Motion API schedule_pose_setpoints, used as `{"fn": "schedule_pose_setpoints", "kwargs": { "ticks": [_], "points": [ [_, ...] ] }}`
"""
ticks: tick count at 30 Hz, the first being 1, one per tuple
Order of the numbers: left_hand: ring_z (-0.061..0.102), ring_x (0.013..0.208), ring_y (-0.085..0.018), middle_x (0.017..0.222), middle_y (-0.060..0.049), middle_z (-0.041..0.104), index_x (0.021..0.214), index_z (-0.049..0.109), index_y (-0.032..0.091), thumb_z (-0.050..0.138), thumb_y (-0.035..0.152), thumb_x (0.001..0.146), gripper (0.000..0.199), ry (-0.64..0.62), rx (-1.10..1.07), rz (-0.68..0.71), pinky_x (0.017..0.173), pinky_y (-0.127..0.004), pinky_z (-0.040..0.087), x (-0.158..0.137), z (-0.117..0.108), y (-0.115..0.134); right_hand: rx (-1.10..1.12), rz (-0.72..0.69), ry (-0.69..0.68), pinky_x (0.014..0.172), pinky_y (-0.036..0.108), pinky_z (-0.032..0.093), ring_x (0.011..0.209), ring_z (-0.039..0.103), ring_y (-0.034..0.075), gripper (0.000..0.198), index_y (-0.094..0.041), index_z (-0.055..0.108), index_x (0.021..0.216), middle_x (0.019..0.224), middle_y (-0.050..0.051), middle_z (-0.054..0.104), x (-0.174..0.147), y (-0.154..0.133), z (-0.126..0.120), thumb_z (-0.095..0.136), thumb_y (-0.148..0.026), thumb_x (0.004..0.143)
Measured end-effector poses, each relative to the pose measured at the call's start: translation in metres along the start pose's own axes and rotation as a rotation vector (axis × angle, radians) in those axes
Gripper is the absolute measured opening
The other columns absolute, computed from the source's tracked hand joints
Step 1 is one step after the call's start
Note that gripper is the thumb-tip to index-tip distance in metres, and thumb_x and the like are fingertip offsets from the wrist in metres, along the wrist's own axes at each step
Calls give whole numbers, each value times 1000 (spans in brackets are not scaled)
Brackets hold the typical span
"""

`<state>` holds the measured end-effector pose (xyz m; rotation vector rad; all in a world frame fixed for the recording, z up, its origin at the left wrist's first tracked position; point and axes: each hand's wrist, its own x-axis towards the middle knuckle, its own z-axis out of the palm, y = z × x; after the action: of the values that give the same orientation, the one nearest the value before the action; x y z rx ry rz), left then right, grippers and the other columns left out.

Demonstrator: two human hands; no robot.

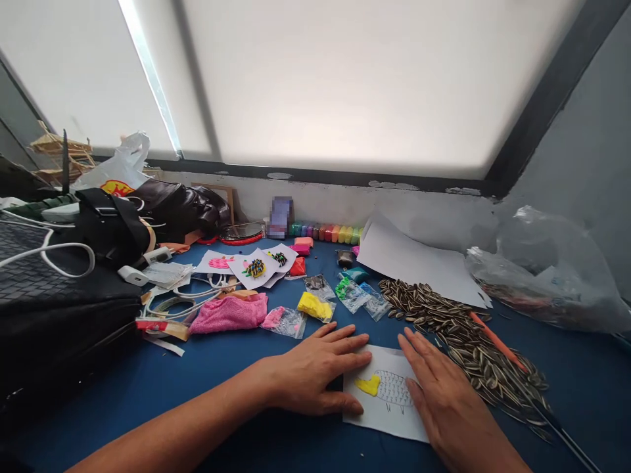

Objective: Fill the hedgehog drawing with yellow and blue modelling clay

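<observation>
A small white sheet of paper (384,426) lies in front of me on the blue table. It bears a line drawing of an animal with a patterned oval body and thin legs, and its head and neck are covered in yellow clay (371,385). My left hand (315,369) rests on the sheet's left edge, fingers spread. Across from it, my right hand (441,387) lies flat along the right edge and hides part of the drawing. Neither hand grips anything. Just beyond the left fingers is a bag of yellow clay (315,306).
Sunflower seeds (473,348) are heaped to the right, with an orange stick (497,341) on them. Small clay bags, a pink cloth (229,312) and finished picture cards (254,267) lie farther back. A black bag (64,309) stands left; a plastic bag (552,276) sits right.
</observation>
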<state>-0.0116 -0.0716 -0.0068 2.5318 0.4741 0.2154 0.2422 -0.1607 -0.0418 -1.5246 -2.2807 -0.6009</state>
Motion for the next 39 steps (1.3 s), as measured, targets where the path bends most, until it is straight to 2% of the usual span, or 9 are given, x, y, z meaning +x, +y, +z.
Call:
{"fn": "schedule_pose_setpoints", "kwargs": {
  "ticks": [2, 5, 13, 18, 23, 26, 29, 33, 39],
  "points": [
    [20, 149, -31, 159, -10, 29, 149, 40, 26, 51, 47, 97, 57, 10, 33, -4, 120, -56, 15, 1, 2, 1, -23, 21, 19, 94, 46, 53, 122, 60, 29, 49, -9, 58, 134, 131, 18, 65, -2, 4, 8, 34, -9, 91],
    [24, 148, -31, 157, -8, 34, 146, 44, 27, 45, 35, 101, 46, 30, 70, -15, 119, -56, 19, 4, 5, 0, -16, 26, 2, 86, 42, 55, 100, 68, 25, 46, -11, 59, 132, 111, 15, 72, -1, 7, 9, 38, -11, 91],
    [32, 145, -27, 154, -12, 40, 150, 35, 19, 57, 25, 93, 62, 129, -62, -120, 121, -50, 23, 6, 10, 0, 55, -5, -36, 61, 29, 54, 67, 66, 17, 25, -20, 67, 91, 77, 4, 69, 12, 12, -18, 43, -13, 93],
    [50, 131, -23, 142, -11, 53, 143, 44, 21, 46, 18, 96, 47, 279, -157, -120, 113, -42, 40, 7, 8, -2, 51, 20, -17, 61, 31, 55, 70, 68, 20, 22, -19, 68, 96, 79, 5, 71, 10, 17, -20, 47, -16, 91],
    [58, 119, -21, 129, -10, 62, 128, 58, 18, 46, 14, 94, 36, 390, -145, -81, 105, -38, 47, 10, 4, -3, 44, 37, 50, 75, 37, 57, 90, 69, 25, 30, -15, 66, 114, 101, 12, 72, 10, 22, -19, 46, -22, 93],
    [63, 112, -20, 121, -11, 67, 116, 65, 16, 43, 15, 96, 30, 434, -136, -60, 98, -34, 52, 14, 0, 1, 81, 37, 82, 75, 36, 56, 91, 69, 23, 26, -17, 67, 104, 100, 11, 71, 14, 24, -25, 43, -25, 96],
    [64, 109, -21, 119, -12, 68, 112, 68, 14, 42, 13, 96, 30, 366, -51, -56, 93, -33, 53, 20, -7, 7, 128, 48, 52, 67, 31, 55, 77, 67, 19, 27, -22, 64, 84, 84, 6, 69, 19, 26, -33, 40, -24, 98],
    [61, 111, -24, 122, -10, 66, 112, 68, 16, 46, 4, 89, 34, 126, 160, -47, 94, -36, 51, 35, -13, 9, 123, 114, -12, 62, 32, 52, 67, 63, 18, 32, -24, 60, 75, 73, 3, 64, 20, 30, -36, 38, -28, 99],
    [60, 100, -25, 105, -13, 65, 102, 68, 12, 49, 11, 90, 23, 157, 154, -168, 86, -36, 51, 58, -9, 3, 64, 260, -142, 64, 37, 52, 75, 67, 24, 26, -24, 59, 79, 79, 7, 67, 12, 47, -28, 40, -31, 95]
  ]
}}
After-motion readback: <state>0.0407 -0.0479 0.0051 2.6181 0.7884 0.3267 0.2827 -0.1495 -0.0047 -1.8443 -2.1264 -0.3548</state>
